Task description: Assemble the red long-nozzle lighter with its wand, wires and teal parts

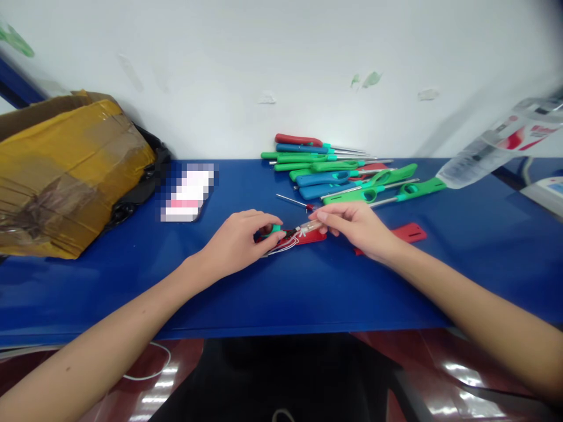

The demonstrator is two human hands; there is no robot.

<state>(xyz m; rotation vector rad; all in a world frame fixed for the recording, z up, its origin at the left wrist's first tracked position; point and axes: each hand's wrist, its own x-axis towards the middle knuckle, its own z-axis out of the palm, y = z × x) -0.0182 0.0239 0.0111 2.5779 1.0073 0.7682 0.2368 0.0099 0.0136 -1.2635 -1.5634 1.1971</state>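
The work in hand stands partway: at the centre of the frame a red handle half lies on the blue table with its inner parts exposed, and nothing covers them yet. The left hand has thumb and fingers closed on a teal piece at the handle's left end. The right hand pinches a clear tube between thumb and fingertips, over the handle's right end, and loose white wires run beneath and between the hands. Whether the tube is seated in the handle or only held above it, I cannot tell. A second red piece lies apart, right of centre, partly hidden by the right wrist, and a thin metal rod lies loose just above the hands. By contrast, the long lighters piled in the upper middle look mostly whole.
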